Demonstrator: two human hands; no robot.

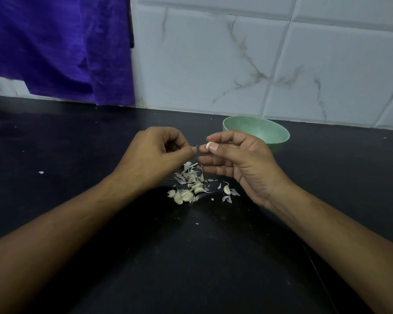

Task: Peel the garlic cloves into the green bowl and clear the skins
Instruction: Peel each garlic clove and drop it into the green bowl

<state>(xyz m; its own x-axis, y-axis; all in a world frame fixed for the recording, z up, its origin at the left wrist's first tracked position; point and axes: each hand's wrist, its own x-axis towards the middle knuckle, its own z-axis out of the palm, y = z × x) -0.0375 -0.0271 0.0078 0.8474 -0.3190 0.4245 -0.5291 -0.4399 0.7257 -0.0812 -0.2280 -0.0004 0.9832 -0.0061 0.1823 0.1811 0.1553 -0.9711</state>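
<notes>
Pinching a garlic clove (208, 145) near the green bowl (260, 129), the right hand (241, 160) is steadying it while the left hand (154, 152) is pinching a skin flake (195, 147) over the skin pile (188, 175) on the table (77, 155), likely to drop it there.

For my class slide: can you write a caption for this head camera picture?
Right hand pinches a garlic clove while left hand pinches a skin scrap, green bowl behind.

Dim, bluish light (edges bowed)
</notes>
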